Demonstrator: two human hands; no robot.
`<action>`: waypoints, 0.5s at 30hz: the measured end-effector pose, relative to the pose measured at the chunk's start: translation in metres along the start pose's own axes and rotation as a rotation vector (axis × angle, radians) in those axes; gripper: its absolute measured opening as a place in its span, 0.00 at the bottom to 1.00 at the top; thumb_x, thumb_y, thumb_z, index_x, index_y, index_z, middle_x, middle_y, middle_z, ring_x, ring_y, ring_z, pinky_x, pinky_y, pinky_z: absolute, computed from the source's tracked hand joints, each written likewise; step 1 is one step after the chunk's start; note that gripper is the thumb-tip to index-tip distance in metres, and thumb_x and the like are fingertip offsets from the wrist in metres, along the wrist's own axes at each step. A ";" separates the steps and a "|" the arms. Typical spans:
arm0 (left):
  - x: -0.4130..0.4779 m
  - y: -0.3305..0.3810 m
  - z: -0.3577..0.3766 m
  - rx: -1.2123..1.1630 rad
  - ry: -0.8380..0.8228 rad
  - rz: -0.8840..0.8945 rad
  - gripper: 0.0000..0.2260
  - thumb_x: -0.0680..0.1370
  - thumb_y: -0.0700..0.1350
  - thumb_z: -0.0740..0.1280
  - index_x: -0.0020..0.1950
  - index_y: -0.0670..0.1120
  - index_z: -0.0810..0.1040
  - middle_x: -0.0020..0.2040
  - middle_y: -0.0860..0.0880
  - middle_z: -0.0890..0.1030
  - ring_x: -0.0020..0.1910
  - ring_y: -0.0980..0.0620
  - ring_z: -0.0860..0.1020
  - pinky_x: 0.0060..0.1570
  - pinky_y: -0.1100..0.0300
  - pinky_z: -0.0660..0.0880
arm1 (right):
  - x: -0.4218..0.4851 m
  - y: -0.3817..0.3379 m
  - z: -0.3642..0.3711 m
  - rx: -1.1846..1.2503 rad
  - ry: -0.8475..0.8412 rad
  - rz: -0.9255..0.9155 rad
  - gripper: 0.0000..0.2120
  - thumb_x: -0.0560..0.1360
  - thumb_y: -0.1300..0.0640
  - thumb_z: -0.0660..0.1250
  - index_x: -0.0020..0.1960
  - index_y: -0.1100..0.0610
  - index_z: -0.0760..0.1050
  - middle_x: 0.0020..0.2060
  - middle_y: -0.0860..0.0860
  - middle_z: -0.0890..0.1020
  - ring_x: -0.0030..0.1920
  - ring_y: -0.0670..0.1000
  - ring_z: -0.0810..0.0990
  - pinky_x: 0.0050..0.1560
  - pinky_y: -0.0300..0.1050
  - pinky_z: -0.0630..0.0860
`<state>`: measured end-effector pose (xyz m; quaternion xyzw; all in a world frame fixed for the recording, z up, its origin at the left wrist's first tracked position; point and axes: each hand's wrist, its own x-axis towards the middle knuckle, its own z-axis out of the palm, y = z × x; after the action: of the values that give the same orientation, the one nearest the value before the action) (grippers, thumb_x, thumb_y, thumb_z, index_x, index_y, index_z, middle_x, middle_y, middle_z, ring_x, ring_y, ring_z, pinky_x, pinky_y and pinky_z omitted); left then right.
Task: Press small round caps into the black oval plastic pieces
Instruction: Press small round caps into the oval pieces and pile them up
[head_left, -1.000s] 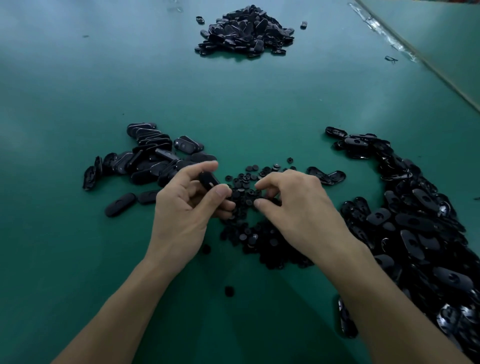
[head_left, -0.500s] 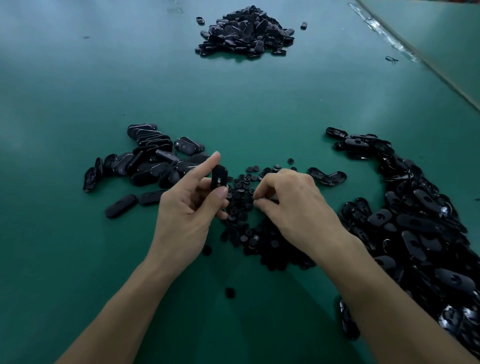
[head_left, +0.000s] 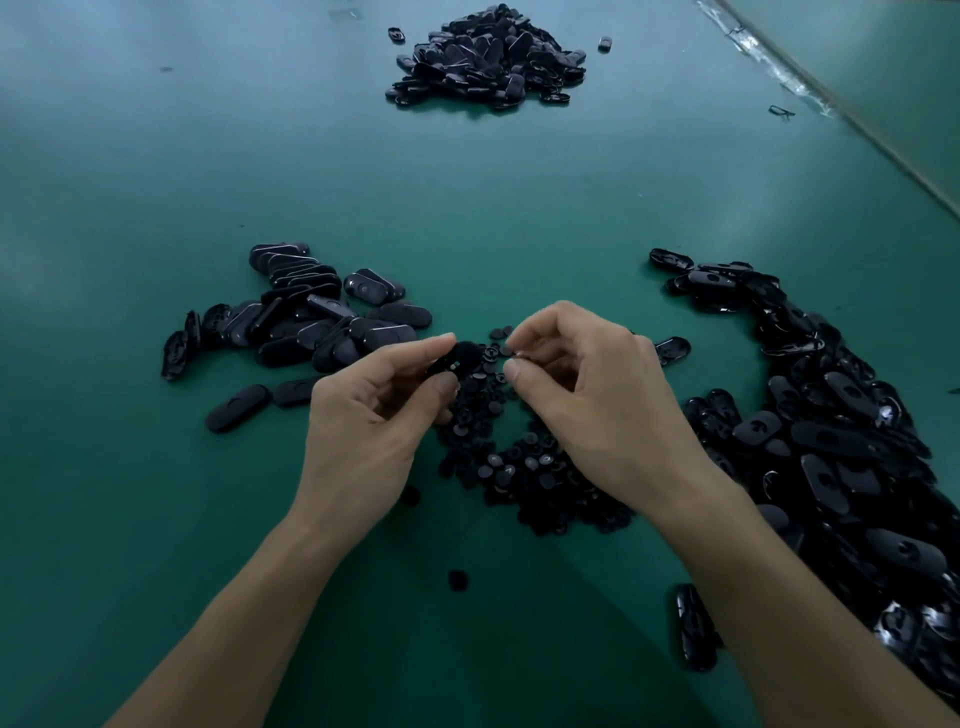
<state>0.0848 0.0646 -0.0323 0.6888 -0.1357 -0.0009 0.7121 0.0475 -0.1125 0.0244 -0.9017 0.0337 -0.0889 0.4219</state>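
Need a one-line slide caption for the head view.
Left hand holds a black oval piece as right hand pinches a small round cap over the cap pile.

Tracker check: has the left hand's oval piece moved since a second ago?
Yes: oval piece shifted right, away from the left pile of ovals, toward the right hand.

- One black oval piece (head_left: 457, 361) is sitting tilted in the pinch of the left hand (head_left: 363, 431), with a small pale spot showing on it.
- The small round caps (head_left: 519, 470) are lying in a flat, dark heap in the middle.
- A loose bunch of ovals (head_left: 306, 325) is lying at 10 o'clock from the caps.
- A big long heap of ovals (head_left: 841, 457) is lying at 3 o'clock.
- A far heap of ovals (head_left: 488, 57) is sitting at 12 o'clock.
- One lone cap (head_left: 458, 580) is lying at 6 o'clock.
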 end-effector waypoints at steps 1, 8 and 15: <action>0.000 0.000 0.000 0.001 0.002 0.000 0.14 0.76 0.39 0.72 0.57 0.55 0.84 0.46 0.51 0.86 0.42 0.52 0.84 0.46 0.62 0.80 | 0.000 0.000 0.000 0.005 0.005 0.004 0.07 0.77 0.57 0.71 0.55 0.49 0.80 0.39 0.42 0.83 0.43 0.41 0.81 0.46 0.29 0.74; 0.001 0.002 0.002 0.007 0.006 -0.005 0.14 0.76 0.36 0.72 0.56 0.53 0.84 0.45 0.52 0.86 0.42 0.56 0.83 0.45 0.66 0.79 | -0.003 0.002 -0.001 -0.018 -0.042 -0.002 0.08 0.81 0.58 0.67 0.53 0.53 0.84 0.39 0.43 0.84 0.42 0.42 0.83 0.48 0.39 0.79; 0.000 0.003 0.002 0.003 0.019 -0.009 0.15 0.76 0.37 0.72 0.54 0.56 0.84 0.45 0.51 0.86 0.42 0.53 0.84 0.45 0.65 0.79 | -0.004 -0.001 -0.003 -0.034 0.006 -0.036 0.06 0.80 0.56 0.69 0.53 0.51 0.85 0.39 0.40 0.80 0.40 0.36 0.77 0.43 0.26 0.69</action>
<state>0.0834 0.0632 -0.0294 0.6904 -0.1256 0.0027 0.7124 0.0431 -0.1134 0.0263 -0.9089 0.0204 -0.0984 0.4046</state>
